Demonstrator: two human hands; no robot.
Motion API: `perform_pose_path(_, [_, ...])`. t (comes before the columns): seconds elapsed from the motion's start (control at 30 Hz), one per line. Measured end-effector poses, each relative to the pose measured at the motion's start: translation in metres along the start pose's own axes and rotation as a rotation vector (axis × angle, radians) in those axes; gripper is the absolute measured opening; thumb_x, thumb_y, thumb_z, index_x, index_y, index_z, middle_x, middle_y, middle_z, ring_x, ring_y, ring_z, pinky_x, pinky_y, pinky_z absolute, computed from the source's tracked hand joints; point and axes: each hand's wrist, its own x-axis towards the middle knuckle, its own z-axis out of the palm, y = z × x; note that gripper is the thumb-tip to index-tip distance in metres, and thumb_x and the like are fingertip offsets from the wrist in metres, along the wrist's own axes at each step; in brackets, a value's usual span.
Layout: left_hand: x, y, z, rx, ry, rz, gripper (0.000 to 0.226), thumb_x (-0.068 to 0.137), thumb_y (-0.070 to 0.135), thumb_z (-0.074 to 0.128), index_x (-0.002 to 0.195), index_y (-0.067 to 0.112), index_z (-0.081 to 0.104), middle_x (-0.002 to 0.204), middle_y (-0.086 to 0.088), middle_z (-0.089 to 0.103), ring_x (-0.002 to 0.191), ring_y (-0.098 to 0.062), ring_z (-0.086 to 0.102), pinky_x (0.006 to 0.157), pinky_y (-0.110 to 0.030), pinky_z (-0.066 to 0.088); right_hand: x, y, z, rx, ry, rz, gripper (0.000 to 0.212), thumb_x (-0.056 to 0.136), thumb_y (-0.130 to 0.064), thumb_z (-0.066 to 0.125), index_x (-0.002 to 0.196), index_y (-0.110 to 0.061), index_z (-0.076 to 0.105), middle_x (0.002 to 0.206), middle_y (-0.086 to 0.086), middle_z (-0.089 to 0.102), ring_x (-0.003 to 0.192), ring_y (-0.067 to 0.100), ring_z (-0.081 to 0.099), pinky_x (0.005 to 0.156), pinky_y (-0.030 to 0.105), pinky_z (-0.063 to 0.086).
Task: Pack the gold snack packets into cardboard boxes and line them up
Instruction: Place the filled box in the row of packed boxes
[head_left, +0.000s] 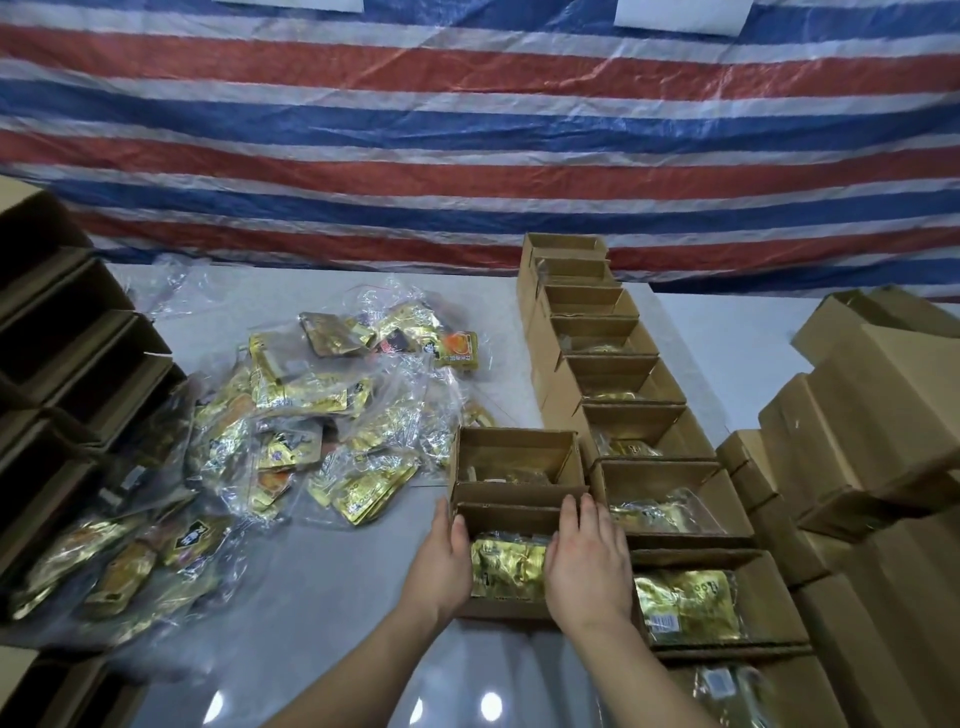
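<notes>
A small open cardboard box (511, 512) sits in front of me with gold snack packets (506, 569) inside. My left hand (441, 561) lies flat against its left side, and my right hand (587, 561) lies flat against its right side, fingers straight on both. A second open box (519, 449) touches it just behind. To the right runs a long line of open boxes (613, 374) holding gold packets, from near me to the far wall. A heap of gold packets in clear plastic bags (322, 415) lies to the left on the grey table.
Empty cardboard boxes (67, 338) are stacked along the left edge. Taller stacks of closed cartons (872, 441) stand at the right. A red, white and blue striped tarp (467, 130) hangs behind the table (322, 597).
</notes>
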Motion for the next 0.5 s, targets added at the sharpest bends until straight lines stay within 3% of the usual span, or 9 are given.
perform_pose_path(0.1, [-0.003, -0.001, 0.0, -0.019, 0.013, 0.064, 0.044, 0.105, 0.033, 0.024, 0.148, 0.031, 0.033, 0.144, 0.007, 0.049, 0.13, -0.012, 0.048, 0.102, -0.019, 0.034, 0.0, 0.001, -0.003, -0.065, -0.009, -0.028, 0.058, 0.102, -0.035, 0.025, 0.157, -0.016, 0.019, 0.163, 0.005, 0.023, 0.149, 0.025, 0.02, 0.121, 0.044, 0.013])
perform_pose_path(0.17, [-0.003, 0.001, 0.0, -0.036, 0.007, 0.058, 0.044, 0.105, 0.032, 0.024, 0.148, 0.03, 0.035, 0.144, 0.008, 0.049, 0.131, -0.011, 0.047, 0.105, -0.02, 0.034, 0.003, 0.002, -0.002, -0.072, -0.027, -0.042, 0.059, 0.103, -0.035, 0.022, 0.158, -0.015, 0.013, 0.164, 0.006, 0.016, 0.151, 0.024, 0.013, 0.122, 0.044, 0.004])
perform_pose_path(0.3, [0.0, 0.001, 0.0, -0.043, -0.01, 0.014, 0.049, 0.106, 0.033, 0.024, 0.153, 0.022, 0.026, 0.152, 0.006, 0.038, 0.139, -0.013, 0.037, 0.108, -0.017, 0.023, 0.011, 0.002, -0.001, -0.069, -0.041, -0.054, 0.06, 0.103, -0.034, 0.021, 0.158, -0.015, 0.005, 0.166, 0.008, 0.003, 0.153, 0.022, 0.005, 0.121, 0.043, -0.005])
perform_pose_path(0.43, [0.002, 0.007, -0.001, -0.056, -0.048, 0.007, 0.046, 0.106, 0.032, 0.024, 0.15, 0.021, 0.029, 0.151, 0.0, 0.042, 0.136, -0.014, 0.041, 0.101, -0.013, 0.025, 0.016, 0.002, -0.004, -0.089, -0.055, -0.062, 0.061, 0.103, -0.038, 0.022, 0.158, -0.016, 0.005, 0.166, 0.006, 0.005, 0.153, 0.02, 0.006, 0.121, 0.045, -0.005])
perform_pose_path(0.5, [-0.001, 0.01, -0.007, -0.034, -0.078, -0.05, 0.054, 0.105, 0.04, 0.026, 0.153, 0.016, 0.022, 0.155, -0.004, 0.035, 0.141, -0.018, 0.035, 0.106, -0.017, 0.024, 0.015, 0.002, -0.007, -0.084, -0.065, -0.051, 0.062, 0.103, -0.042, 0.022, 0.158, -0.017, 0.006, 0.166, 0.004, 0.007, 0.152, 0.02, 0.007, 0.121, 0.045, -0.004])
